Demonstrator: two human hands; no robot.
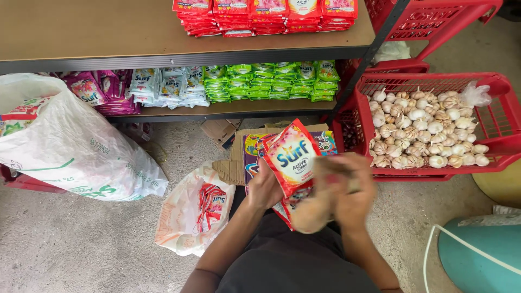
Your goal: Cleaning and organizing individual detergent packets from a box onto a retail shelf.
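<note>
Both hands' grip clamped on red sachets (291, 157): left hand (264, 189), right hand (347, 195) blurred; garlic crate (353, 116) edge just beside.

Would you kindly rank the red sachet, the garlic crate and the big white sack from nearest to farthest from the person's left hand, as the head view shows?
1. Red sachet: held in the left hand.
2. Garlic crate: to the right, beyond the right hand.
3. Big white sack: far left, by the shelves.
</note>
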